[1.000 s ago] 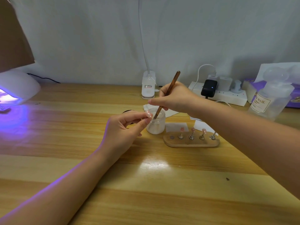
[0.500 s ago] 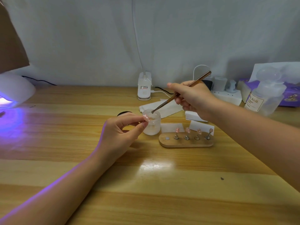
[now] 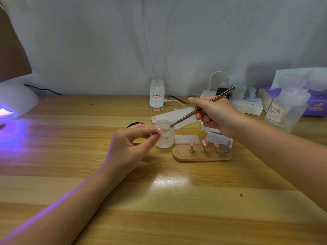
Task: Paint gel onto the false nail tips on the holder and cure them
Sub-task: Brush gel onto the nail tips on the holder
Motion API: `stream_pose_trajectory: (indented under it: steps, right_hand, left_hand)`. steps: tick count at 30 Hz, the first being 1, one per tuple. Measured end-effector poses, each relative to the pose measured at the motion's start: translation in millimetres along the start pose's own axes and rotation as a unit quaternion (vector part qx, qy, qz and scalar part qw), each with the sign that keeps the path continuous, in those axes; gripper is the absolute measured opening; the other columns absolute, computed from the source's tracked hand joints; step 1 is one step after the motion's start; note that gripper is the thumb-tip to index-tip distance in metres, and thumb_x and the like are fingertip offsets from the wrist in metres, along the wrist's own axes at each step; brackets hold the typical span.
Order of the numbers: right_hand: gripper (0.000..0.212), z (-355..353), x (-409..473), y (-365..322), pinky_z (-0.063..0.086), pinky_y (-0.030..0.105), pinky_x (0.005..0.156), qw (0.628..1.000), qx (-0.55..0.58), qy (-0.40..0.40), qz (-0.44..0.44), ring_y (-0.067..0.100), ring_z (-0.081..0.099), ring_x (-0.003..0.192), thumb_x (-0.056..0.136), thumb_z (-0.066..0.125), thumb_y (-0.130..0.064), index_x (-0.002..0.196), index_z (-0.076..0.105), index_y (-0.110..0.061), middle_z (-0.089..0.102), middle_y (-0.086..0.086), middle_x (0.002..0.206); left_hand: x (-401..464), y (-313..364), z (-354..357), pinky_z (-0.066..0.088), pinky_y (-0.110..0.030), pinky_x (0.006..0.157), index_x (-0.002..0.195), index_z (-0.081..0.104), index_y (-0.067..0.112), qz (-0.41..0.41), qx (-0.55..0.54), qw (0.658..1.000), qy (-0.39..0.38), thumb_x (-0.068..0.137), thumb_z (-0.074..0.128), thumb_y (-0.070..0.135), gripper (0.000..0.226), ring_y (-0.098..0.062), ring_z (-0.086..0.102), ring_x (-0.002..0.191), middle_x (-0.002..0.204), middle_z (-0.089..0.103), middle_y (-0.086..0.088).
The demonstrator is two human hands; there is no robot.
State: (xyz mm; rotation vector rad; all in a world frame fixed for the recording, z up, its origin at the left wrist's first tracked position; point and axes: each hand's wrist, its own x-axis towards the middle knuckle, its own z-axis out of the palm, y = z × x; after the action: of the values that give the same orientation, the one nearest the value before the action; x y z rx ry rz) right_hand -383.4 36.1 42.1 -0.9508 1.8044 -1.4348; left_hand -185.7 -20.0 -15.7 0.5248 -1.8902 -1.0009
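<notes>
Change: since a second ago, the brush (image 3: 203,108) has been tilted lower, its tip now at the rim of the frosted jar (image 3: 164,134).
Right hand (image 3: 215,114): fingers curled round the brush, behind the jar.
Left hand (image 3: 131,145): a nail tip (image 3: 158,129) is pinched between thumb and forefinger, just in front of the jar.
Holder (image 3: 202,155): right of the jar; four tips are carried on stands, one magnet bare.
Curing lamp (image 3: 16,101): lit, far left of the jar.
</notes>
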Motion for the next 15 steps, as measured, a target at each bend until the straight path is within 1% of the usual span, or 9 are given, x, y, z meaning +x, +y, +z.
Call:
stream_pose_trajectory:
  steps: [5,7,10,12,13,14,15]
  right_hand:
    - [0.028,-7,-3,-1,0.035,0.012,0.039,1.0,-0.008,0.014,-0.012,0.006,0.039,0.036,0.087,0.061,-0.03,0.065,0.051,-0.016,0.052,-0.005,0.039]
    - [0.029,-11,-5,-1,0.034,0.012,0.038,1.0,0.006,0.019,-0.02,0.006,0.038,0.036,0.088,0.06,-0.029,0.065,0.051,-0.015,0.051,-0.005,0.039]
    - [0.028,-15,-9,-2,0.034,0.013,0.039,0.999,0.026,0.014,-0.034,0.006,0.038,0.035,0.088,0.059,-0.031,0.066,0.052,-0.015,0.052,-0.005,0.041]
    - [0.029,-16,-12,-1,0.035,0.014,0.04,0.998,0.042,0.014,-0.041,0.006,0.039,0.036,0.088,0.059,-0.033,0.067,0.052,-0.015,0.052,-0.004,0.042]
    - [0.029,-17,-14,-1,0.036,0.014,0.04,0.998,0.054,0.015,-0.043,0.005,0.04,0.036,0.088,0.058,-0.033,0.066,0.053,-0.015,0.053,-0.004,0.042]
    - [0.029,-17,-17,-1,0.037,0.013,0.04,0.997,0.065,0.016,-0.045,0.005,0.04,0.036,0.088,0.058,-0.034,0.066,0.054,-0.016,0.054,-0.004,0.043]
    - [0.03,-17,-19,0,0.038,0.013,0.041,0.996,0.076,0.016,-0.046,0.005,0.041,0.036,0.089,0.057,-0.035,0.066,0.054,-0.017,0.055,-0.004,0.044]
  left_hand:
    - [-1,0,0,0.054,-0.024,0.056,0.087,0.071,0.019,0.004,0.007,1.0,-0.01,0.078,0.067,0.009,0.014,-0.001,0.061,0.076,0.084,0.069,0.011]
    - [-1,1,0,0.054,-0.025,0.055,0.088,0.071,0.018,0.007,0.011,1.0,-0.016,0.078,0.067,0.008,0.015,-0.002,0.061,0.076,0.085,0.069,0.008]
    - [-2,2,0,0.053,-0.032,0.051,0.089,0.071,0.02,0.021,0.013,0.999,-0.026,0.077,0.065,0.016,0.014,-0.004,0.059,0.075,0.085,0.068,0.005]
    - [-2,2,1,0.051,-0.036,0.049,0.088,0.07,0.023,0.031,0.018,0.999,-0.032,0.077,0.065,0.015,0.015,-0.005,0.059,0.074,0.084,0.068,0.004]
    - [-3,3,2,0.051,-0.034,0.048,0.088,0.07,0.023,0.038,0.021,0.998,-0.036,0.077,0.066,0.011,0.017,-0.006,0.06,0.074,0.084,0.068,0.004]
    - [-3,3,2,0.049,-0.029,0.046,0.089,0.07,0.022,0.049,0.024,0.998,-0.043,0.078,0.066,0.007,0.019,-0.006,0.06,0.074,0.084,0.067,0.003]
    - [-3,3,3,0.045,-0.021,0.044,0.091,0.07,0.02,0.063,0.029,0.996,-0.051,0.078,0.066,0.004,0.021,-0.006,0.06,0.074,0.084,0.067,0.002]
